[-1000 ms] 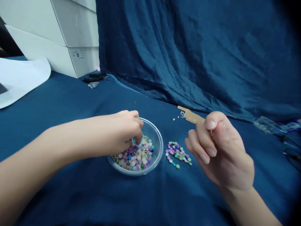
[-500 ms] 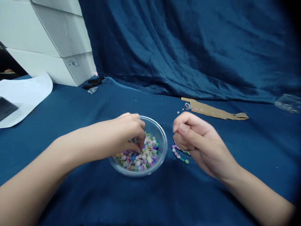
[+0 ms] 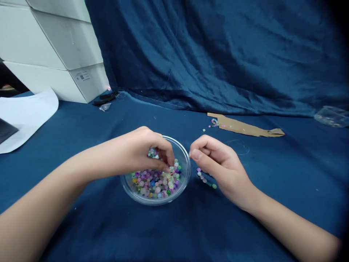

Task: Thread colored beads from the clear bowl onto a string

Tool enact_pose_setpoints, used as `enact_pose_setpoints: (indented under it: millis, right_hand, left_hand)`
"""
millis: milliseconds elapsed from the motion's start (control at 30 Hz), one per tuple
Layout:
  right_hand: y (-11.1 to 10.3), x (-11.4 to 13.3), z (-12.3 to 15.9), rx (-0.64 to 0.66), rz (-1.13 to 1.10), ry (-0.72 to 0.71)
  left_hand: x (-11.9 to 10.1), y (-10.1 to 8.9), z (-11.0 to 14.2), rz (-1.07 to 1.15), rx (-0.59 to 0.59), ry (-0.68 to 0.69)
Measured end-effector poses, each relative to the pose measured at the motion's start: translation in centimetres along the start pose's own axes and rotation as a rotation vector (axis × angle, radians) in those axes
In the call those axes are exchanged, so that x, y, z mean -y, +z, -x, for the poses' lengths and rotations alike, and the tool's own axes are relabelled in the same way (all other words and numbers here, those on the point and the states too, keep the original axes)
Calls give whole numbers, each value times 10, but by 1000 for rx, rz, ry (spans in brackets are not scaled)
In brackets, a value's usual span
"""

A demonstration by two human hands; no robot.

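– Your right hand has slid left, off the strung beads and up to the bowl. What's around you?
– A dark blue cloth hangs behind you and runs across the table. White boxes stand back on your left, and a cardboard strip lies back on your right.
– And the clear bowl?
– Straight ahead of you, full of mixed coloured beads, with the strung beads just beside it on your right.
– How's your grip?
– Your left hand curls down over the beads with its fingers among them, but you can't tell if it has hold of any. Your right fingertips pinch closed just beside the rim, nothing visible between them.
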State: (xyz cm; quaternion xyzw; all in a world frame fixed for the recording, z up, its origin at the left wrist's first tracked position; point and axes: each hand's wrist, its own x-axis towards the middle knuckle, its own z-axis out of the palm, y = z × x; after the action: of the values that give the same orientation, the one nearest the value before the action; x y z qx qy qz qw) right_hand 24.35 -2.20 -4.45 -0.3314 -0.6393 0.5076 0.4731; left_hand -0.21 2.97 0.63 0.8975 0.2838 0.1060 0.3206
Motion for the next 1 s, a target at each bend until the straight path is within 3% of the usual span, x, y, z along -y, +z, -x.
enact_pose_setpoints:
  millis: [333,500,667,1000]
  right_hand:
    - [-2,1,13,92,89,-79]
    - [-1,3,12,136,193,-187]
    - [1,1,12,86,341,-273]
    - [3,0,12,87,374,-296]
  left_hand:
    - [0,3,-6,492,-192,91]
    - [1,5,-9,549,-220,74]
    - [0,7,-7,569,-243,92]
    - [-1,5,-8,568,-232,86]
